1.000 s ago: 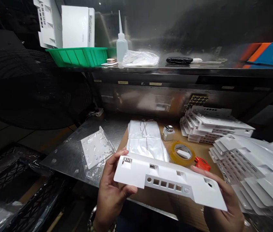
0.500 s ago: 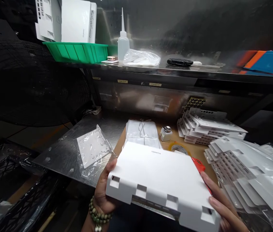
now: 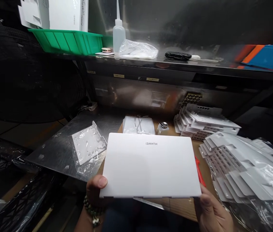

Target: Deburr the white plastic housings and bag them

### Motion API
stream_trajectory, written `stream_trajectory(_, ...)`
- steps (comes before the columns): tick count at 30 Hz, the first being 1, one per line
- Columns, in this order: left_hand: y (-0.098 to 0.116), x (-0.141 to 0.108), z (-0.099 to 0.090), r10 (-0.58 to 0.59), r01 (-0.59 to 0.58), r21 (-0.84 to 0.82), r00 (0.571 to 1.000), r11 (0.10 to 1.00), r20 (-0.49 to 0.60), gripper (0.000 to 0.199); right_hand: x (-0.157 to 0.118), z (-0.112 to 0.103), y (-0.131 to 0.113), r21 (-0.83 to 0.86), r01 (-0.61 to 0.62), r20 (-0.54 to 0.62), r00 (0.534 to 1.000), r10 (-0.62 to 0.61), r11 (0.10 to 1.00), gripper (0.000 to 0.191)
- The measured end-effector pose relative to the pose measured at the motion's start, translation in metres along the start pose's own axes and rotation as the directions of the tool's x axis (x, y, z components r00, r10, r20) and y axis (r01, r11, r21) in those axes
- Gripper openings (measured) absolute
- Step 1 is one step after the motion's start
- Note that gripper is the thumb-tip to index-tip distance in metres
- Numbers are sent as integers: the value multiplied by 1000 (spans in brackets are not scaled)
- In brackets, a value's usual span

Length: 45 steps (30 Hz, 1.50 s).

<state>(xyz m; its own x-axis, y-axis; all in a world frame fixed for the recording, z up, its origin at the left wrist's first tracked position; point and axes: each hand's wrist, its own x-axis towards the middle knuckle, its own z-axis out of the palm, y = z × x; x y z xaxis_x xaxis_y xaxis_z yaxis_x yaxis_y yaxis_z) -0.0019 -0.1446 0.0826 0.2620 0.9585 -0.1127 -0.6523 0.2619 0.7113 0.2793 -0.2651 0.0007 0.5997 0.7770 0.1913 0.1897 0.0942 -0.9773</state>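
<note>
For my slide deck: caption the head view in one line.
Left hand and right hand hold a white Huawei cover panel flat above a workbench.

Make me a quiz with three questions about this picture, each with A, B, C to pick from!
1. Where is the squeeze bottle?
A. on the upper shelf
B. in the black crate
C. in a hand

2. What colour is the bin on the shelf?
A. red
B. green
C. yellow

3. How is the white Huawei cover held?
A. by the left hand only
B. lying loose on the table
C. by both hands, flat side up

Answers:
1 A, the bottle stands on the shelf beside the clear bag.
2 B, its ribbed wall is green.
3 C, the left hand and right hand grip its near corners.
</note>
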Motion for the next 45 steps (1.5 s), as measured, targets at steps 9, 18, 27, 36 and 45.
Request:
stream_trajectory(9,-2,1,-14,-49,54,-38,992,998,118,54,-6,-1,-13,-56,132,-9,991,-133,990,41)
stream_trajectory(18,-5,4,-17,33,-33,-9,997,999,70,52,-6,1,-26,-115,186,55,982,-181,976,42)
stream_trajectory(27,-11,11,-53,-20,60,195,979,979,-203,32,2,2,-28,-163,251,161,961,-225,954,35)
stream_trajectory(36,2,24,-24,301,-237,568,953,788,-20,26,29,6,-26,-187,179,142,978,-154,966,35)
stream_trajectory(45,2,17,-1,384,-457,531,889,713,249,20,43,0,-41,-69,350,154,929,-337,934,24)
